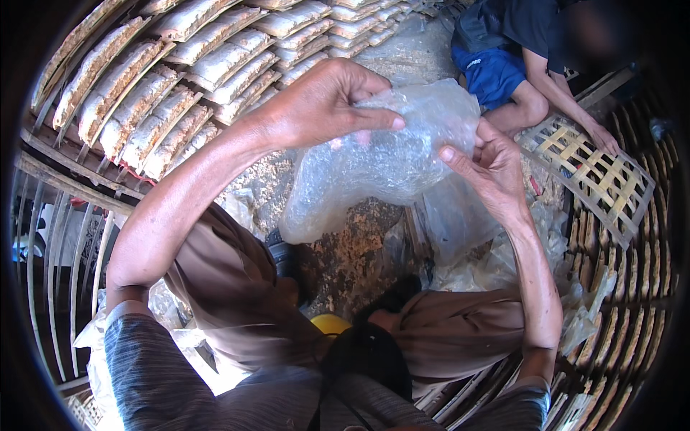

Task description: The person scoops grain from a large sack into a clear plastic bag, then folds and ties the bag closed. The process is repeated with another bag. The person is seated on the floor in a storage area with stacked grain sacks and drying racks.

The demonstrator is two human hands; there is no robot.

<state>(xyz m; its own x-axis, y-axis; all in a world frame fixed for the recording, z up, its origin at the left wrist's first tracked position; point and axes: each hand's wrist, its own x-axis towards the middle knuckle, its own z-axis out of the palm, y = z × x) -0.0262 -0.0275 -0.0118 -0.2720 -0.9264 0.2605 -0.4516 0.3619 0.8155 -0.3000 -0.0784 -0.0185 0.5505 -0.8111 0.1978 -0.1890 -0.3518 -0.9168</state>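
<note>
A crumpled clear plastic sheet (377, 161), perhaps a bag, is stretched between my hands in front of me. My left hand (350, 102) pinches its upper left part between thumb and fingers. At the right edge, my right hand (488, 161) grips it with the thumb on the near side. The lower left end of the plastic hangs loose above the floor (361, 226), which is strewn with brown crumbs. Another piece of clear plastic (458, 215) lies below my right hand.
Stacked trays of pale, crusted slabs (226, 59) rise at the left and back. A co-worker in blue shorts (496, 75) sits at the upper right, one hand on a woven bamboo rack (598, 172). Slatted racks (620, 264) line the right. A bamboo railing (59, 258) stands left.
</note>
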